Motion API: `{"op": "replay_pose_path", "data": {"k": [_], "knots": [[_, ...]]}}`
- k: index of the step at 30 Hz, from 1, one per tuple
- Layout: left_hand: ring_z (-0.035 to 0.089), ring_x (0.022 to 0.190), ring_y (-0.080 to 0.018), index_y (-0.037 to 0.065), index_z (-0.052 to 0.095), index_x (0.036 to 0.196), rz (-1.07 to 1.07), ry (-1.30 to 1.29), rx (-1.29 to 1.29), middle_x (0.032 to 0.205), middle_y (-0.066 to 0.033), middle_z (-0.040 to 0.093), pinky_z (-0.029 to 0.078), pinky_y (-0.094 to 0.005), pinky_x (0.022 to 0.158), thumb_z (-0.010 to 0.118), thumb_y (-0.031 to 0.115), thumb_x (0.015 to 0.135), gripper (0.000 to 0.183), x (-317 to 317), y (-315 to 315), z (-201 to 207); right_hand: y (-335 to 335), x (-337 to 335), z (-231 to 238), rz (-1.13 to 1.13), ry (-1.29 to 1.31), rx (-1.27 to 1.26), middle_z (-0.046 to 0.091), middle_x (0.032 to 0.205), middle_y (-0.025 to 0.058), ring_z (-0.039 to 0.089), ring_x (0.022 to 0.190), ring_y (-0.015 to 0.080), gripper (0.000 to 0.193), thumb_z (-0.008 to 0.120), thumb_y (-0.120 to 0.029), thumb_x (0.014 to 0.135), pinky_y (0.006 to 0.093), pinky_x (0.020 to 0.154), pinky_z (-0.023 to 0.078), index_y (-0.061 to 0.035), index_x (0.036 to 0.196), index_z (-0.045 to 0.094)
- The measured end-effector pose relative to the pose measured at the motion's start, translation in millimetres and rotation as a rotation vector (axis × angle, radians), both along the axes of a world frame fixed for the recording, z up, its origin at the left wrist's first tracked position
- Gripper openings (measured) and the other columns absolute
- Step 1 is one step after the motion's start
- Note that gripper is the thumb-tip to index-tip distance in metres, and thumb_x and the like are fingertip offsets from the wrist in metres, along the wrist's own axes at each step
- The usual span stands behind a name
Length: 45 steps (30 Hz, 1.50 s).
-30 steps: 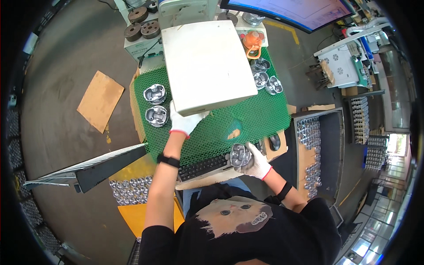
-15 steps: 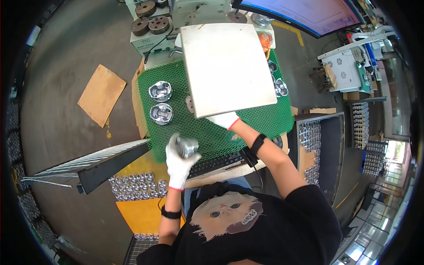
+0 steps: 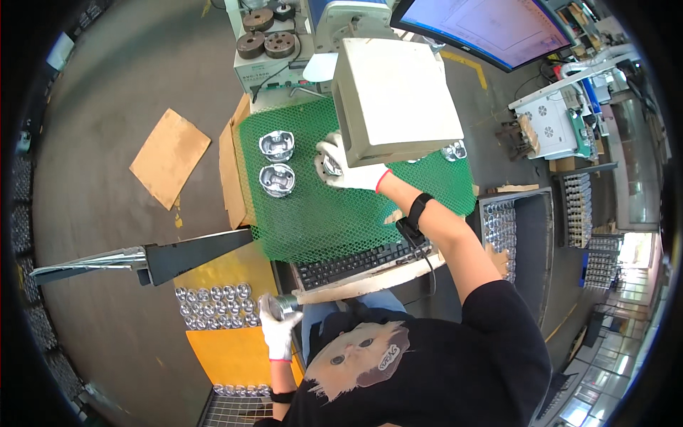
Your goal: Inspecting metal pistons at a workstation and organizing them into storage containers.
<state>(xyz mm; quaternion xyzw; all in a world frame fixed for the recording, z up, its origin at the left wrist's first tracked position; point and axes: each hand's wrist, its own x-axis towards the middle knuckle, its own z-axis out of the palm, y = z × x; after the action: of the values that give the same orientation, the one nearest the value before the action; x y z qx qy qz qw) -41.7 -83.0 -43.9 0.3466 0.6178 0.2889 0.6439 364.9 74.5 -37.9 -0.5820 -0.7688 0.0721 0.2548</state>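
My left hand (image 3: 279, 333), in a white glove, is closed round a metal piston (image 3: 284, 306) low beside the keyboard, next to the rows of pistons at the left. Also gloved, my right hand (image 3: 359, 173) reaches over the green mesh mat (image 3: 320, 224), beside and partly beneath the white machine head (image 3: 402, 99). Its fingers curl round a silver piston (image 3: 331, 165) at a round grey base; the machine head hides part of that hand. Two pistons, one at the back (image 3: 277, 146) and one nearer (image 3: 277, 180), stand on the mat's left side.
Several pistons (image 3: 217, 306) sit in rows over a yellow board (image 3: 228, 349). A keyboard (image 3: 356, 265) lies along the mat's near edge. Round metal discs (image 3: 279, 45) rest on a box at the back, and a monitor (image 3: 491, 28) stands back right. A dark bin (image 3: 530, 249) holds more pistons.
My left hand has carried its piston down from over the mat toward the yellow board. My right hand has come out leftward from beneath the machine head. The whole view has shifted.
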Motion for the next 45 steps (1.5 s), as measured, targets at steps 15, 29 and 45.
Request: {"op": "replay_pose_path", "data": {"k": [15, 29, 45], "knots": [[0.055, 0.108, -0.0376, 0.003, 0.041, 0.14, -0.409, 0.571, 0.553, 0.12, -0.0233, 0.051, 0.046, -0.0439, 0.093, 0.087, 0.017, 0.051, 0.102, 35.2, 42.3, 42.4, -78.1, -52.1, 47.0, -0.581, -0.119, 0.207, 0.058, 0.112, 0.0163, 0.057, 0.1, 0.0359, 0.055, 0.076, -0.026, 0.067, 0.0441, 0.088, 0.045, -0.0086, 0.115, 0.056], [0.056, 0.11, -0.0359, 0.007, 0.032, 0.147, -0.52, 0.391, 0.697, 0.121, -0.0218, 0.052, 0.049, -0.0436, 0.092, 0.087, 0.016, 0.053, 0.11, 66.0, 63.6, 63.9, -197.5, -125.6, 53.6, -0.553, 0.22, -0.263, 0.062, 0.114, 0.0145, 0.057, 0.108, 0.0343, 0.049, 0.069, -0.024, 0.077, 0.0429, 0.095, 0.044, -0.007, 0.121, 0.059], [0.061, 0.082, -0.0303, 0.009, 0.027, 0.148, -0.112, -0.639, -0.539, 0.117, -0.0249, 0.055, 0.052, -0.0372, 0.067, 0.052, 0.057, 0.092, 0.078, 51.0, 59.7, 14.7, -112.8, -138.5, 9.3, -0.411, 0.176, -0.388, 0.067, 0.086, 0.0188, 0.065, 0.08, 0.0383, 0.025, 0.051, -0.022, 0.085, 0.0488, 0.072, 0.05, -0.0115, 0.104, 0.063]]}}
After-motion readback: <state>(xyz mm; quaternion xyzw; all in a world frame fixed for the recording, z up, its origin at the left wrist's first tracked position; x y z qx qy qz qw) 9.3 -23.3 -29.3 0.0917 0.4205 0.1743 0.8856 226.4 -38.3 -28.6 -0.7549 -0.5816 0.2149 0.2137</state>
